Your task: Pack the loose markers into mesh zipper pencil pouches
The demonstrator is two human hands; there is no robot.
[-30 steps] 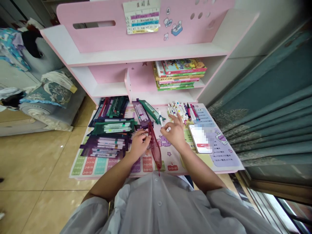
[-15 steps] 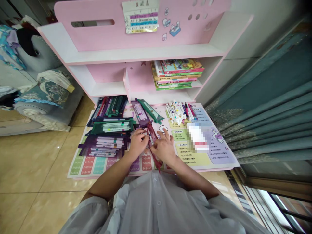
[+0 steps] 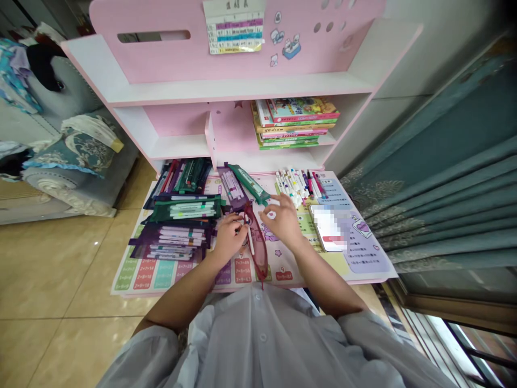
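A dark red mesh pencil pouch (image 3: 262, 257) lies lengthwise in front of me on the desk. My left hand (image 3: 231, 237) is at its left edge, fingers curled and pinching the mesh. One slim white marker (image 3: 251, 241) lies along the pouch beside my left fingertips; whether it is fully inside I cannot tell. Raised to the right of the pouch, my right hand (image 3: 286, 220) has its thumb and fingers curved apart with nothing between them. Loose white markers (image 3: 293, 184) lie in a heap beyond it, beside several dark and pink ones (image 3: 315, 184).
Filled purple pouches (image 3: 173, 242) and green pouches (image 3: 188, 209) are stacked on the left. Another green pouch (image 3: 250, 183) and a purple one (image 3: 233, 186) lie behind the red pouch. A partly blurred phone (image 3: 319, 221) rests at right. Books (image 3: 297, 129) fill a shelf.
My right hand has left the red pouch and moved right and away from me, toward the loose markers. My left hand stays at the pouch, where the white marker now shows more fully.
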